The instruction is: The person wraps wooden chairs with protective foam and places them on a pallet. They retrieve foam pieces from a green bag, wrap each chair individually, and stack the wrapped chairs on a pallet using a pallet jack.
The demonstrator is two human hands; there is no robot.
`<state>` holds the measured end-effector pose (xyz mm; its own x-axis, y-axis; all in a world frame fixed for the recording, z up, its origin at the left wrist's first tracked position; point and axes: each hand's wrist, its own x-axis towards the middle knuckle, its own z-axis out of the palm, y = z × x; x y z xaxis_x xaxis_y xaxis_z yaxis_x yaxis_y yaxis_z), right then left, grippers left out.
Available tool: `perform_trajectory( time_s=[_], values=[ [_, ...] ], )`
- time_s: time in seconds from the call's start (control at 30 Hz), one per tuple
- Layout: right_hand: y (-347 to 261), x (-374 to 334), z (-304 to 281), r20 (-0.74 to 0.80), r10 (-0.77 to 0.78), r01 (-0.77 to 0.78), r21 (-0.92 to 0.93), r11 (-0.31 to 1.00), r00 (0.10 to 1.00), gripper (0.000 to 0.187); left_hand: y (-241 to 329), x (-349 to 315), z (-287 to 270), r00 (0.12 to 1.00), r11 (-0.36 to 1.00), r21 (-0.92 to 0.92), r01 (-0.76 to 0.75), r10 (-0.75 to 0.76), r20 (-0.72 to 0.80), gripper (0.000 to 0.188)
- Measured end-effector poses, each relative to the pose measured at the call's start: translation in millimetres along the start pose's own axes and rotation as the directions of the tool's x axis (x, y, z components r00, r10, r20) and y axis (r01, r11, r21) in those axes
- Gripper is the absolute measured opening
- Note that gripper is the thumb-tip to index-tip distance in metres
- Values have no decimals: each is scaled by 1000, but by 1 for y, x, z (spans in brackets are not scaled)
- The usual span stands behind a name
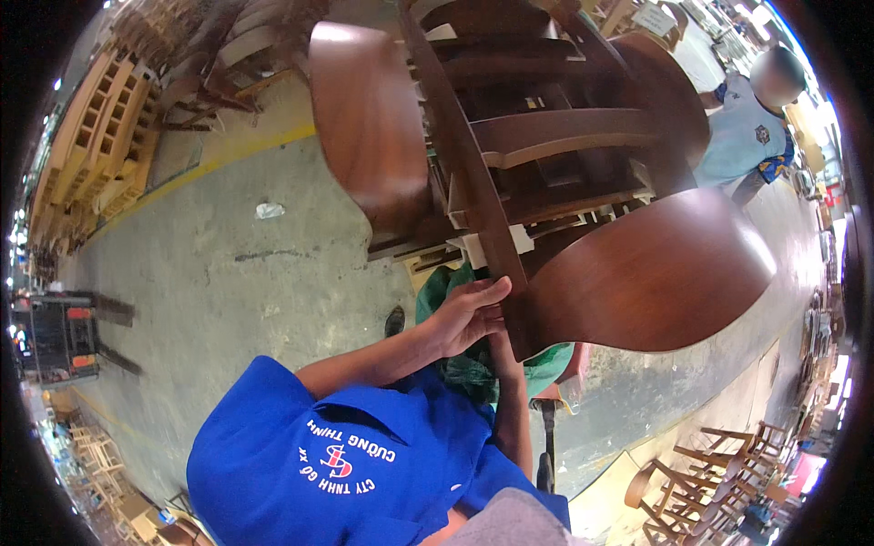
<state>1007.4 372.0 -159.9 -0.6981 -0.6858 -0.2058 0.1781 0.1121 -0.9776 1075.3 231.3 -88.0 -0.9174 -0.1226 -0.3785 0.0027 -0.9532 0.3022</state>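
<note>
Chairs of dark brown wood are stacked high in the middle of the view, tipped over and held up off the floor. A long dark rail of the stack runs down to the hands. The left hand is wrapped around the low end of that rail, fingers closed on it. The right hand is just under the left hand, mostly hidden by the wood, so I cannot tell if it is closed. A wide round chair seat sticks out to the right of the hands. Below the hands is a green cap and a blue shirt. Under it all is a grey floor. Another person in light blue stands behind the stack on the right. Pale wood frames are piled far to the left.
</note>
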Motion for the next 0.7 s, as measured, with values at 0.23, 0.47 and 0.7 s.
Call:
perform_trajectory(
  time_s=[0.23,0.47,0.7],
  values=[
    [9,-131,-45,69,-178,156,-829,538,982,25,-9,10,-46,989,999,-2,-35,35,141,46],
    [9,-145,16,-205,-259,125,-504,855,944,30,-38,-12,-156,883,-11,943,-332,-355,307,77],
    [-33,-113,126,0,-249,217,-491,844,969,36,-17,-105,-277,756,344,927,149,-644,118,54]
  ],
)
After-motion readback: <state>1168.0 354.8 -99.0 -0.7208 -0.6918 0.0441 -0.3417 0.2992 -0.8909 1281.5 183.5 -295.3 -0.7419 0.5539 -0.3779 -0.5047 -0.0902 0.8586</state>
